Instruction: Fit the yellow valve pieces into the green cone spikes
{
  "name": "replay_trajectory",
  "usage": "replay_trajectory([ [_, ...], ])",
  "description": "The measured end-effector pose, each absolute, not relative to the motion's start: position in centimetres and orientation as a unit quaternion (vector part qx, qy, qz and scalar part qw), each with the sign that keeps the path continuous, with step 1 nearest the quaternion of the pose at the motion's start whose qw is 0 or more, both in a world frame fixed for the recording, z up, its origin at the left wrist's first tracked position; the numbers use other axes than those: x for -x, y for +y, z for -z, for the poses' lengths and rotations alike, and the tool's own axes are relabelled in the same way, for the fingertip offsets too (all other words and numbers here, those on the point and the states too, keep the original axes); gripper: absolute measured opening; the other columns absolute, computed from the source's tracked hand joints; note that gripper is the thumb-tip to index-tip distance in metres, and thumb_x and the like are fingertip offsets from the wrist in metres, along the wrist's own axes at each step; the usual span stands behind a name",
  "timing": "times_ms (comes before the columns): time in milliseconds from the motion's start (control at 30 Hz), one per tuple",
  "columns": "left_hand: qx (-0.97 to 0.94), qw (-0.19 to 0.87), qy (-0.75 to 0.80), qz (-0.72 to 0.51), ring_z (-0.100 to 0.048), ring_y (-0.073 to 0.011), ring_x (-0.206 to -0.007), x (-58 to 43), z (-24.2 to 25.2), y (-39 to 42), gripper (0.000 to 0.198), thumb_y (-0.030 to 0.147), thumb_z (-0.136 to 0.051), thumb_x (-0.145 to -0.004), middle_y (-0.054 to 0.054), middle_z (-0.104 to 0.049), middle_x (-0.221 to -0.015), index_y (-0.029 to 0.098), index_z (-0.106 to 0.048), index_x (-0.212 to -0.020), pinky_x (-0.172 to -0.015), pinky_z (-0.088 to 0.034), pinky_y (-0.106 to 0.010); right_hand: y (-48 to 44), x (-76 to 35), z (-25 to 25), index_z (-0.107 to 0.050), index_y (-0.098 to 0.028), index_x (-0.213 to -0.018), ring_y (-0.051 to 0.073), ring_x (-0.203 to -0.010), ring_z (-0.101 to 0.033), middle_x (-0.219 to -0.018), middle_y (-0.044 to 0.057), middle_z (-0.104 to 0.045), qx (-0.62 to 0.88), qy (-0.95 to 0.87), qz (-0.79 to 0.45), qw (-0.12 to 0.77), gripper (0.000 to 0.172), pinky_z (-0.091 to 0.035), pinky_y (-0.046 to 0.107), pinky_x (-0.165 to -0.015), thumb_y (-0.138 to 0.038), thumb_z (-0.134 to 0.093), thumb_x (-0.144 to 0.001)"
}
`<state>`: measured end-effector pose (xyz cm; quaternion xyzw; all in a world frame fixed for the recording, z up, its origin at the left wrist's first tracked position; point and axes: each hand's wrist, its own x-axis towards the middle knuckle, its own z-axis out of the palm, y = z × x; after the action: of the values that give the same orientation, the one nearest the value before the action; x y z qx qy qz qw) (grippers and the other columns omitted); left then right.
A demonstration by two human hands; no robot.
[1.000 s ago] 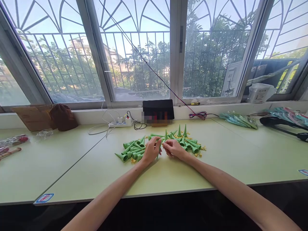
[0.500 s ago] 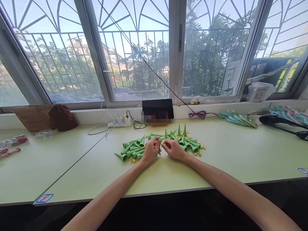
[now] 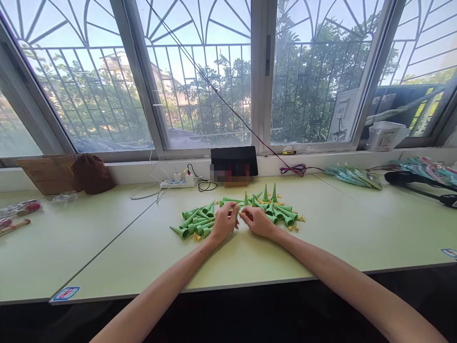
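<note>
While both hands meet low over the counter (image 3: 107,247), one green cone (image 3: 236,224) is held between them, in the middle of the heap.
From the left: loose green cones (image 3: 194,223) lie on the counter. The left hand (image 3: 224,223) is closed around the held cone. The right hand (image 3: 257,222) pinches its end, anything further being too small to tell. Yellow pieces (image 3: 297,224) lie beyond. Against a second ago, the hands sit marginally closer and the heap is unshifted, so the same cone remains in work.

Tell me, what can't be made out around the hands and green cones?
All in the head view:
1. What the left hand and right hand pinch: hidden by curled fingers.
2. Yellow bits beside the green cones: too small to identify.
3. Black panel, lower front: blurred over.
</note>
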<state>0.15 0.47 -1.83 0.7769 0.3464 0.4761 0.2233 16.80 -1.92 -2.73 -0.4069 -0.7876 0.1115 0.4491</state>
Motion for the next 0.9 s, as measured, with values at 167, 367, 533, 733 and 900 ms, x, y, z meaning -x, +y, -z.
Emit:
replay_trajectory([
  [167, -0.791, 0.154, 0.354, -0.475, -0.063, -0.0124, -0.053, -0.1, 1.9, 0.8, 0.026, 0.041, -0.049, -0.096, -0.002, -0.067, -0.082, 0.018, -0.061, -0.097, -0.052, -0.051, -0.025, -1.9, -16.9, 3.0, -0.060, -0.018, -0.088, 0.013, -0.055, -0.048, -0.063, -0.003, -0.055, 0.417, -0.789, -0.103, 0.440, 0.016, -0.035, 0.024, -0.060, -0.028, -0.050, -0.096],
  [367, -0.786, 0.064, 0.369, -0.492, -0.060, -0.0151, -0.063, 0.1, 1.8, 1.0, 0.024, 0.038, -0.052, -0.095, -0.004, -0.068, -0.082, 0.018, -0.065, -0.089, -0.065, -0.049, -0.029, -2.2, -17.0, 2.9, -0.059, -0.018, -0.108, 0.014, -0.057, -0.052, -0.066, -0.002, -0.059, 0.420, -0.796, -0.066, 0.430, 0.016, -0.037, 0.024, -0.062, -0.023, -0.052, -0.094],
  [533, -0.766, 0.043, 0.397, -0.503, -0.054, -0.0163, -0.059, 0.1, 1.4, 0.8, 0.030, 0.041, -0.051, -0.095, -0.002, -0.063, -0.069, 0.019, -0.063, -0.079, -0.062, -0.043, -0.029, -2.6, -17.1, 2.7, -0.052, -0.021, -0.124, 0.014, -0.059, -0.055, -0.075, -0.001, -0.064, 0.380, -0.827, -0.069, 0.409, 0.035, -0.039, 0.024, -0.062, -0.015, -0.054, -0.090],
  [733, -0.758, 0.042, 0.421, -0.496, -0.050, -0.0163, -0.050, 0.3, 1.4, 0.8, 0.029, 0.037, -0.047, -0.096, 0.002, -0.056, -0.054, 0.021, -0.062, -0.078, -0.057, -0.038, -0.029, -3.0, -16.9, 2.4, -0.052, -0.022, -0.129, 0.014, -0.061, -0.057, -0.090, 0.004, -0.067, 0.366, -0.838, -0.053, 0.401, 0.039, -0.042, 0.024, -0.063, -0.023, -0.059, -0.091],
  [900, -0.768, 0.045, 0.424, -0.478, -0.048, -0.0161, -0.047, 0.3, 1.5, 0.8, 0.024, 0.033, -0.049, -0.095, 0.003, -0.054, -0.051, 0.022, -0.062, -0.078, -0.056, -0.035, -0.028, -3.0, -16.8, 2.3, -0.059, -0.020, -0.114, 0.015, -0.062, -0.058, -0.094, 0.008, -0.070, 0.361, -0.821, -0.045, 0.440, 0.021, -0.045, 0.027, -0.067, -0.028, -0.053, -0.096],
])
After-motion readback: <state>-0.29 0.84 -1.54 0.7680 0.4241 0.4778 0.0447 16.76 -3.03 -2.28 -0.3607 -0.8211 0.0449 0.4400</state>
